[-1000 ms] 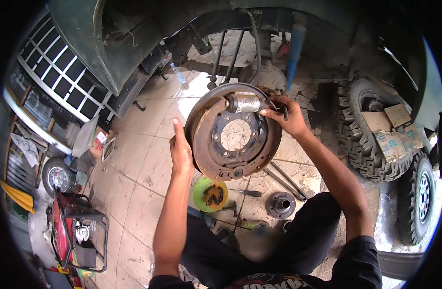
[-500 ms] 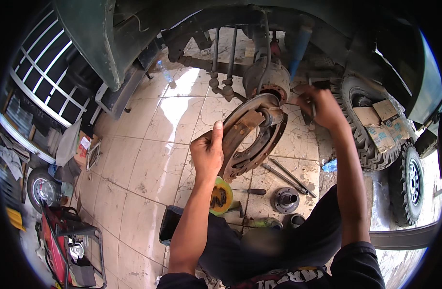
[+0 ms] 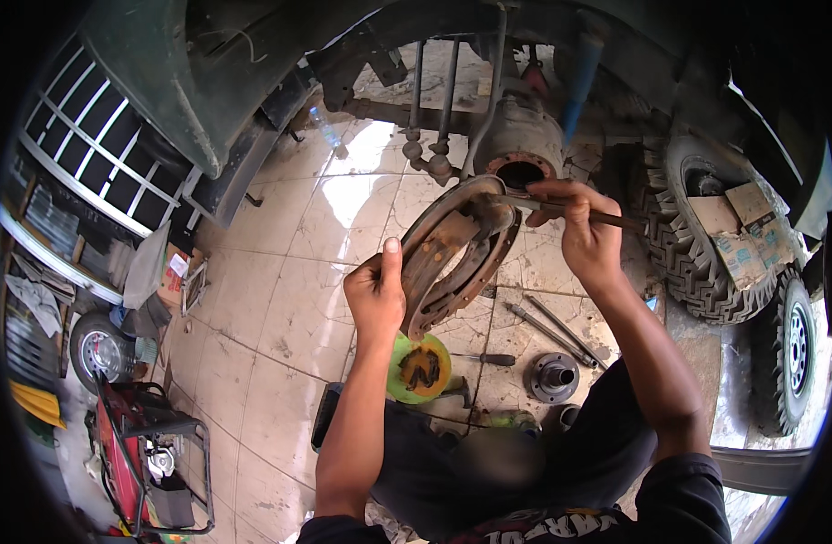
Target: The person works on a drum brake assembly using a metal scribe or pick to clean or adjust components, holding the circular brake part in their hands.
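My left hand (image 3: 377,290) grips the near left side of a rusty drum brake assembly (image 3: 448,249), thumb pointing up, and holds it tilted above the floor. With my right hand (image 3: 586,231) I grasp a dark metal bar (image 3: 623,220) lying roughly level. The bar's left end meets the upper right part of the brake assembly; whether it goes into a hole there I cannot tell. Just beyond stands the axle housing (image 3: 522,136), its round open end facing me.
On the tiles near my knees lie a flanged hub (image 3: 553,377), two long rods (image 3: 554,332), a screwdriver (image 3: 498,360) and a yellow-green bowl (image 3: 407,385) holding dark parts. Large tyres (image 3: 697,281) bearing cardboard (image 3: 751,240) are on the right. A red-framed machine (image 3: 112,458) stands left.
My right hand has come left and down, bringing the bar up to the brake assembly. My left hand keeps its hold on the assembly. The view has shifted slightly.
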A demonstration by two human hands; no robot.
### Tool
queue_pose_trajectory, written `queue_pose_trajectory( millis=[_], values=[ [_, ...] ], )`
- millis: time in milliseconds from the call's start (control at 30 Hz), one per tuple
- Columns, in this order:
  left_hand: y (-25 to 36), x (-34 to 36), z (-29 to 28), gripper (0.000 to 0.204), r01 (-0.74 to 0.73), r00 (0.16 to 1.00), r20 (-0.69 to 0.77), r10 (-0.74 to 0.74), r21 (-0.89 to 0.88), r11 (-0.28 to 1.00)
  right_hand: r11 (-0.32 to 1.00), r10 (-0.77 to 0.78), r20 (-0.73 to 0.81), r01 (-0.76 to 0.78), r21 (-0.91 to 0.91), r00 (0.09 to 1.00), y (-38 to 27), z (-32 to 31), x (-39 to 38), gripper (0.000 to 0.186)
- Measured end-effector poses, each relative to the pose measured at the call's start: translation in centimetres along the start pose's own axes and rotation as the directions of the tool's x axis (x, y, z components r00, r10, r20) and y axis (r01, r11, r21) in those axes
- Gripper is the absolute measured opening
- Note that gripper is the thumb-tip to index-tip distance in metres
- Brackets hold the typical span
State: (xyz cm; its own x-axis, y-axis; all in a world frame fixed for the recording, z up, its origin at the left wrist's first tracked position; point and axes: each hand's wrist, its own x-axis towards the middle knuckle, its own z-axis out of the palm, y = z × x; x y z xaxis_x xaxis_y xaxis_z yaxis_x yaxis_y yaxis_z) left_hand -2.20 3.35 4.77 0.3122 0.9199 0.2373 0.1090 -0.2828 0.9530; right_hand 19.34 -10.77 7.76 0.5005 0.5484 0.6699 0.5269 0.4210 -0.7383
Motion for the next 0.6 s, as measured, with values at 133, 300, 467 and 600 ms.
queue_pose_trajectory(
  millis=[133, 300, 467, 600],
  values=[
    [-0.3, -0.2, 0.4, 0.056, 0.055, 0.998, 0.022, -0.055, -0.031, 0.998, 0.9, -0.19, 0.071, 0.203, -0.385, 0.979, -2.0, 0.6, 0.4, 0.025],
    [-1.1, -0.8, 2.6, 0.054, -0.01, 0.999, 0.032, 0.013, -0.09, 0.996, 0.858, -0.234, 0.128, 0.267, -0.439, 0.964, -3.8, 3.3, -1.3, 0.019],
    [-1.5, -0.8, 3.3, 0.052, -0.006, 0.994, 0.11, 0.016, -0.085, 0.996, 0.822, -0.277, 0.4, 0.431, -0.372, 0.874, -6.0, 4.2, -3.3, 0.021],
    [-0.8, -0.7, 3.5, 0.056, -0.013, 0.996, 0.082, 0.02, -0.08, 0.997, 0.878, -0.205, 0.386, 0.344, -0.334, 0.899, -6.5, 3.1, -2.8, 0.019]
  ],
)
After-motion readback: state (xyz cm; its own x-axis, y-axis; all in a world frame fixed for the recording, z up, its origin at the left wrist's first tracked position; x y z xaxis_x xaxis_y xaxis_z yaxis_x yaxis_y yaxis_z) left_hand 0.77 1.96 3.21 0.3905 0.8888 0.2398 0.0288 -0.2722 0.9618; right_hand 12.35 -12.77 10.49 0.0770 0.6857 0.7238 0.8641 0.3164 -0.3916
